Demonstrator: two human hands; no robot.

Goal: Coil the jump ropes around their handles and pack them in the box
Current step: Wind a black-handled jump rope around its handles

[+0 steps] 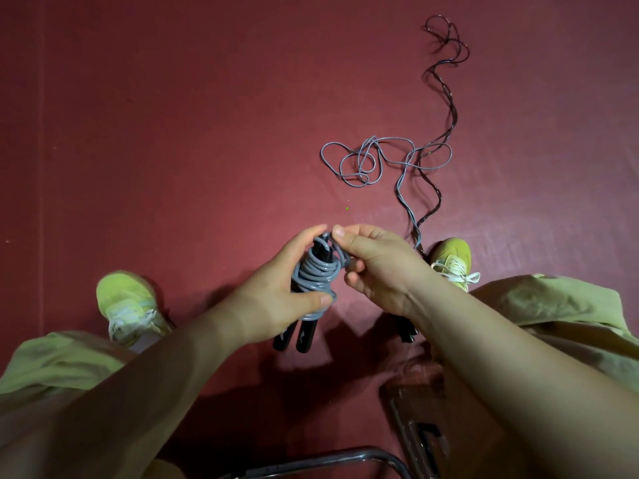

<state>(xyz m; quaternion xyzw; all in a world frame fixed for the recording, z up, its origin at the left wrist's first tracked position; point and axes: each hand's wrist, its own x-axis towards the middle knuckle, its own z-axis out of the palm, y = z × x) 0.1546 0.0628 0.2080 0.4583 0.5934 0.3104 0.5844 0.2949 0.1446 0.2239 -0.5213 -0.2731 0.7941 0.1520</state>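
The left hand (276, 288) grips the black handles (297, 337), grey rope (314, 274) coiled round them; the right hand (373, 261) pinches the rope. Loose rope (366, 160) lies on the floor at twelve o'clock. Better keep each turn taut.

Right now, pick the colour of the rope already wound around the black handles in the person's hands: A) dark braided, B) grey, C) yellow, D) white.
B: the coils around the black handles, gripped by the left hand, are grey rope; the dark braided rope lies loose on the floor.
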